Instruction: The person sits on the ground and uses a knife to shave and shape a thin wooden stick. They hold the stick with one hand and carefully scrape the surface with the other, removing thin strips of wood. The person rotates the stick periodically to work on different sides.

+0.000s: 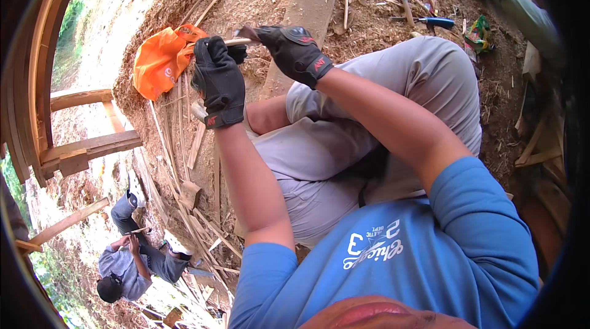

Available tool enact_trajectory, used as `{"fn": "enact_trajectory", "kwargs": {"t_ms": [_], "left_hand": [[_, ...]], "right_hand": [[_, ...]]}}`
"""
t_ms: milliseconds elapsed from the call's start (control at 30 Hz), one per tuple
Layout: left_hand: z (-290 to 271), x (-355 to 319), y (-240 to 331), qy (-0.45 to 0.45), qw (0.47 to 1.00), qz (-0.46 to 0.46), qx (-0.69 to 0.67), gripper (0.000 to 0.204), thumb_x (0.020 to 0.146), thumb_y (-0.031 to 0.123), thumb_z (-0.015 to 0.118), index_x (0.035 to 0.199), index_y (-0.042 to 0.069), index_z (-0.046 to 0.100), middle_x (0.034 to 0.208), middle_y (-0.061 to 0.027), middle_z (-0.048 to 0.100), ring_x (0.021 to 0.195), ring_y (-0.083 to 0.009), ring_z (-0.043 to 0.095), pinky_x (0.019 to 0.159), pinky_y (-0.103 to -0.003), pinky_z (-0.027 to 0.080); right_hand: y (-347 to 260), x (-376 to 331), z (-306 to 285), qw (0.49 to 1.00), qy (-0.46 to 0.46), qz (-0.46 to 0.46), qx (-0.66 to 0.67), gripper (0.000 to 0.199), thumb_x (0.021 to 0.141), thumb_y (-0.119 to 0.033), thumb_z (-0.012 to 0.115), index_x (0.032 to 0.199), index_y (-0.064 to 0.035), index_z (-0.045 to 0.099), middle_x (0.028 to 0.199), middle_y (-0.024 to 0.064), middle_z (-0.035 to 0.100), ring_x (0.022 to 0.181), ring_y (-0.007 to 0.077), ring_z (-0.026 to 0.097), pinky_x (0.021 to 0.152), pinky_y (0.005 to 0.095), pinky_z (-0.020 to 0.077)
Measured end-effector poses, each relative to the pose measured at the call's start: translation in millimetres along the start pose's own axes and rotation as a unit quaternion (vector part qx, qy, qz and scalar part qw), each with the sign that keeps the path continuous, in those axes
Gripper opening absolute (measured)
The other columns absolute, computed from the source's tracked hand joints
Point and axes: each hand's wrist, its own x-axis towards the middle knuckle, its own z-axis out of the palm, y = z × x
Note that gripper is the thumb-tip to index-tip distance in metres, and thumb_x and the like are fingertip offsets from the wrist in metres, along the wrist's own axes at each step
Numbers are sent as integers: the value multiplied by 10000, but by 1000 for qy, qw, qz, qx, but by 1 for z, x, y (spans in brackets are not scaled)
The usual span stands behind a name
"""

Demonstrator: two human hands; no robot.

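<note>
Both my hands wear black work gloves and are raised in front of my crossed legs. My left hand (219, 80) is closed around a pale wooden stick (237, 41), whose short bare stretch shows between the two gloves. A pale rounded end sticks out beside the left wrist; whether it belongs to the same stick I cannot tell. With fingers pinched together, my right hand (294, 52) grips a dark brown, thin scrap (248, 33) at the stick's end. The scrap looks like sandpaper or cloth, but blur hides its kind. An orange bag (161, 66) lies just beyond the left glove.
A wide plank (312, 12) runs across the shaving-covered ground ahead. A blue-handled tool (439, 22) and a green packet (479, 35) lie beyond my knee. Wood strips (171, 151) lie at left. A co-worker's sleeve (522, 15) enters top right; another person (130, 267) sits lower left.
</note>
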Motion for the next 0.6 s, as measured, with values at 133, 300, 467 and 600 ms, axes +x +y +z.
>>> {"fn": "enact_trajectory", "kwargs": {"t_ms": [133, 300, 467, 600], "left_hand": [[2, 2, 8, 4, 999, -17, -33, 382, 1126, 387, 447, 1047, 45, 597, 838, -160, 724, 788, -376, 700, 732, -471, 525], [-1, 0, 0, 8, 999, -14, -30, 342, 1114, 368, 481, 1044, 52, 594, 845, -147, 702, 762, -325, 703, 692, -427, 535], [3, 2, -3, 18, 998, 40, -54, 350, 1117, 389, 505, 999, 63, 550, 740, -92, 686, 645, -196, 721, 581, -340, 549], [2, 4, 2, -14, 996, -21, -91, 350, 1115, 394, 509, 1002, 65, 549, 742, -107, 688, 652, -201, 717, 587, -367, 539]], "right_hand": [[21, -13, -2, 994, -41, 77, 67, 469, 933, -81, 621, 1391, -174, 656, 1227, 147, 734, 1089, 367, 708, 928, 444, 564], [11, -9, -23, 982, -137, 127, 13, 429, 978, -132, 617, 1407, -133, 647, 1130, 203, 741, 1035, 395, 714, 896, 467, 557], [23, -17, -8, 990, -99, 88, -44, 401, 1036, -149, 494, 1406, -202, 642, 1037, 226, 740, 960, 401, 717, 831, 489, 560], [41, -17, -1, 955, -181, 160, -172, 436, 1034, -144, 431, 1407, -240, 634, 967, 226, 732, 914, 393, 722, 806, 504, 559]]}}
